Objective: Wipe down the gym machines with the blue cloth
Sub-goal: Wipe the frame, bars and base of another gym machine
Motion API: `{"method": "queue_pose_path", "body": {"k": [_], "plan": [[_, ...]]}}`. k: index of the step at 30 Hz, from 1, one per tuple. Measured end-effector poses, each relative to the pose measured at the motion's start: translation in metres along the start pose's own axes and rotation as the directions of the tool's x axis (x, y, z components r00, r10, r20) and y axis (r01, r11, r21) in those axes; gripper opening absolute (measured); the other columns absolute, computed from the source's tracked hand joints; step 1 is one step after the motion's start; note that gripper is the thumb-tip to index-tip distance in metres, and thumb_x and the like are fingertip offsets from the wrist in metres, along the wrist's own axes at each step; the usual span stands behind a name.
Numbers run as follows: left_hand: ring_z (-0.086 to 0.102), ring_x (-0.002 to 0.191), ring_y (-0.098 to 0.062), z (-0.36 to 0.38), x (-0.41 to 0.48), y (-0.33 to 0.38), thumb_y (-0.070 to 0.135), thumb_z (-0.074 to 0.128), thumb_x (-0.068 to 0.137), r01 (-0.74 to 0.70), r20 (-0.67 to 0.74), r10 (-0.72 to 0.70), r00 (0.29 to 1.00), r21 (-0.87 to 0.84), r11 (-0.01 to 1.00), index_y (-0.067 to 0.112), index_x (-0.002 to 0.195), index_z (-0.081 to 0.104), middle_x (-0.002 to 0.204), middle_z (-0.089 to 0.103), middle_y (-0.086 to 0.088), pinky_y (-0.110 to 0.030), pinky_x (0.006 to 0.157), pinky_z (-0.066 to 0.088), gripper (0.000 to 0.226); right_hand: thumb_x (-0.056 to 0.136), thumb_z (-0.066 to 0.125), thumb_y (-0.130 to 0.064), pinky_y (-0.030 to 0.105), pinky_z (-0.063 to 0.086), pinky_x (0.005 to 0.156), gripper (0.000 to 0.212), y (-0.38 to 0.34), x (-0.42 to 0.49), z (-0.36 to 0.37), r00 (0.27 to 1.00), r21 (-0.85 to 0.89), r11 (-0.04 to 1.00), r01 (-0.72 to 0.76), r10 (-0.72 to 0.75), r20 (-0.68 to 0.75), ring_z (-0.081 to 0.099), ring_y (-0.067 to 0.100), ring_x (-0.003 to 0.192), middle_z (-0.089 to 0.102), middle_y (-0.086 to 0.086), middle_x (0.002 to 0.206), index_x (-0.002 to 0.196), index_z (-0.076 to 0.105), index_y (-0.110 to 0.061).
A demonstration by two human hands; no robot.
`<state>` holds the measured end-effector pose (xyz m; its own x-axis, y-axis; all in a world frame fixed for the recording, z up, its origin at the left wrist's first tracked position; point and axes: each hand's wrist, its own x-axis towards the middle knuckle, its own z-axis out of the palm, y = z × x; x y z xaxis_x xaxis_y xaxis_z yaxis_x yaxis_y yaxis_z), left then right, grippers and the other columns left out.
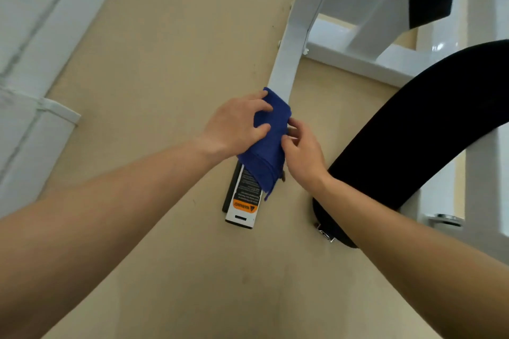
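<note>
Observed: the blue cloth (265, 146) is wrapped over the white bar (286, 63) of the gym machine, just above the warning label (245, 201) at the bar's lower end.

The left hand (234, 126) holds the cloth from the left, fingers curled across its top face. The right hand (303, 154) meets it from the right with bent fingers and appears to pinch the cloth's edge; its fingertips are partly hidden, so that contact is not certain.

The bar's long axis runs from the label up and away toward the frame joint, beside the black pad (413, 129).

Assessment: both hands sit on the cloth, on opposite sides. Most of the bare bar lies beyond them, so the next wipe should travel along that axis, away from the person.
</note>
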<state>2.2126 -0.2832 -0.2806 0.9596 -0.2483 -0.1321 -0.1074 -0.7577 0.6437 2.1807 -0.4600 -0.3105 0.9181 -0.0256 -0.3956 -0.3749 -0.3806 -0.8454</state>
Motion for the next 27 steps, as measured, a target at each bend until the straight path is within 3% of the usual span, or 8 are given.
{"method": "queue_pose_path", "body": {"k": [3, 5, 9, 15, 17, 19, 23, 27], "plan": [[0.059, 0.112, -0.020, 0.004, 0.002, 0.003, 0.021, 0.070, 0.081, 0.131, -0.049, -0.137, 0.989, -0.101, 0.986, 0.024, 0.139, 0.049, 0.142, 0.048, 0.003, -0.031, 0.097, 0.046, 0.062, 0.090, 0.059, -0.012, 0.029, 0.059, 0.076, 0.064, -0.010, 0.006, -0.010, 0.991, 0.042, 0.994, -0.101, 0.097, 0.090, 0.065, 0.008, 0.098, 0.062, -0.009, 0.115, 0.144, 0.036, -0.036], [0.058, 0.108, -0.021, 0.004, 0.002, 0.004, 0.023, 0.070, 0.080, 0.162, -0.021, -0.165, 0.986, -0.100, 0.982, 0.028, 0.144, 0.041, 0.137, 0.050, 0.001, -0.033, 0.095, 0.047, 0.071, 0.087, 0.061, -0.012, 0.030, 0.059, 0.078, 0.045, -0.016, 0.010, -0.014, 0.989, -0.050, 0.995, -0.083, 0.089, 0.120, 0.065, 0.011, 0.098, 0.064, -0.007, 0.114, 0.127, 0.052, -0.030], [0.057, 0.114, -0.022, -0.005, 0.000, 0.008, 0.024, 0.066, 0.080, 0.164, -0.019, -0.164, 0.986, -0.019, 0.986, 0.033, 0.146, 0.037, 0.131, 0.058, 0.003, -0.038, 0.093, 0.048, 0.072, 0.082, 0.069, -0.025, 0.034, 0.055, 0.075, 0.015, -0.031, 0.012, -0.025, 0.999, -0.264, 0.964, 0.035, -0.027, 0.036, 0.061, 0.013, 0.090, 0.059, -0.008, 0.101, 0.090, 0.058, -0.032], [0.062, 0.087, -0.019, -0.042, -0.005, 0.024, 0.026, 0.062, 0.081, 0.209, -0.019, -0.209, 0.978, -0.003, 0.978, 0.030, 0.102, 0.065, 0.084, 0.059, 0.013, -0.030, 0.067, 0.044, 0.021, 0.072, 0.062, -0.031, 0.036, 0.047, 0.061, 0.014, -0.071, 0.006, -0.043, 0.974, -0.463, 0.856, 0.228, -0.208, 0.095, 0.053, 0.014, 0.070, 0.056, -0.008, 0.076, 0.070, 0.051, -0.023], [0.060, 0.092, -0.017, -0.056, -0.009, 0.026, 0.030, 0.061, 0.085, 0.247, -0.001, -0.247, 0.969, 0.016, 0.969, 0.029, 0.109, 0.065, 0.098, 0.063, 0.011, -0.031, 0.073, 0.046, 0.024, 0.075, 0.062, -0.024, 0.032, 0.045, 0.051, 0.012, -0.088, 0.005, -0.047, 0.971, -0.474, 0.848, 0.238, -0.199, 0.131, 0.052, 0.013, 0.061, 0.056, -0.006, 0.068, 0.073, 0.050, -0.025], [0.059, 0.102, -0.017, -0.069, -0.014, 0.026, 0.035, 0.060, 0.088, 0.298, 0.031, -0.301, 0.953, 0.069, 0.952, 0.029, 0.122, 0.060, 0.115, 0.062, 0.007, -0.033, 0.083, 0.048, 0.034, 0.082, 0.058, -0.019, 0.029, 0.047, 0.045, 0.010, -0.105, 0.003, -0.050, 0.961, -0.520, 0.811, 0.268, -0.190, 0.199, 0.059, 0.015, 0.063, 0.062, -0.005, 0.075, 0.087, 0.055, -0.027], [0.058, 0.113, -0.021, -0.096, -0.024, 0.023, 0.039, 0.059, 0.090, 0.367, 0.119, -0.389, 0.914, 0.167, 0.915, 0.023, 0.128, 0.057, 0.128, 0.060, 0.000, -0.036, 0.094, 0.048, 0.041, 0.095, 0.043, -0.018, 0.030, 0.047, 0.060, 0.021, -0.134, -0.002, -0.049, 0.931, -0.686, 0.630, 0.363, -0.209, 0.300, 0.064, 0.024, 0.079, 0.068, -0.001, 0.085, 0.099, 0.061, -0.028], [0.059, 0.110, -0.021, -0.123, -0.044, 0.027, 0.041, 0.056, 0.091, 0.440, 0.126, -0.455, 0.882, 0.128, 0.889, 0.023, 0.125, 0.059, 0.124, 0.062, -0.001, -0.036, 0.095, 0.048, 0.038, 0.096, 0.040, -0.018, 0.039, 0.056, 0.069, 0.029, -0.154, -0.014, -0.046, 0.952, -0.710, 0.639, 0.296, -0.140, 0.271, 0.065, 0.022, 0.079, 0.069, -0.002, 0.089, 0.104, 0.063, -0.034]]}}
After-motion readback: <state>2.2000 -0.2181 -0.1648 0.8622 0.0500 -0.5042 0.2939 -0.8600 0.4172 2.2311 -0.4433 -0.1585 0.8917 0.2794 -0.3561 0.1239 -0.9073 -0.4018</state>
